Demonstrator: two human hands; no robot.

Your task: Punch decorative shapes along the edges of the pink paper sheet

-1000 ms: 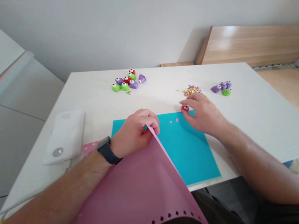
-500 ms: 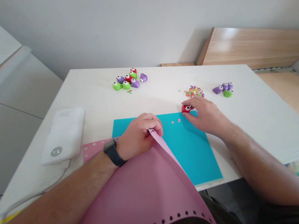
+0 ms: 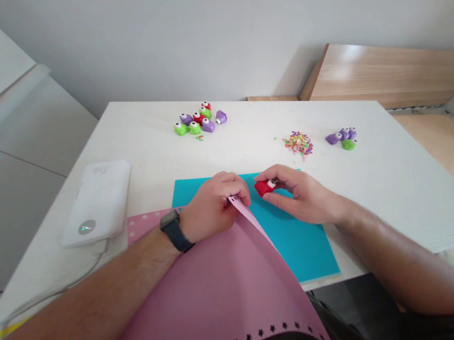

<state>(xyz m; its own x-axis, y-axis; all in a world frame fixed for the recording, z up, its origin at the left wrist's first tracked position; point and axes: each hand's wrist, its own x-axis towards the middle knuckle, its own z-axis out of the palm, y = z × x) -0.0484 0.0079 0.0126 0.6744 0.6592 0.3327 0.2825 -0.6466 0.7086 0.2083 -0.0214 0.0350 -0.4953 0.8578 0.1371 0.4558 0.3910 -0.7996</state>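
Note:
A large pink sheet (image 3: 208, 284) with punched shapes along its edges curves up from the table's front. My left hand (image 3: 220, 201) is closed on the sheet's upper corner, where small cut-outs show beside the fingers. Just to the right, my right hand (image 3: 297, 194) grips a red craft punch (image 3: 264, 187) between thumb and fingers, above a blue sheet (image 3: 309, 254). The punch and the pink corner are apart. Part of the blue sheet lies hidden under the pink one and my hands.
Green, purple and red punches (image 3: 197, 119) sit at the back. A heap of coloured paper bits (image 3: 299, 144) lies behind my right hand, with more punches (image 3: 342, 137) to its right. A white device (image 3: 99, 200) with a cable rests on the left of the table (image 3: 400, 186).
My right hand has moved left and nearer with the red punch, from beside the paper bits to over the blue sheet. My left hand keeps its hold on the pink sheet.

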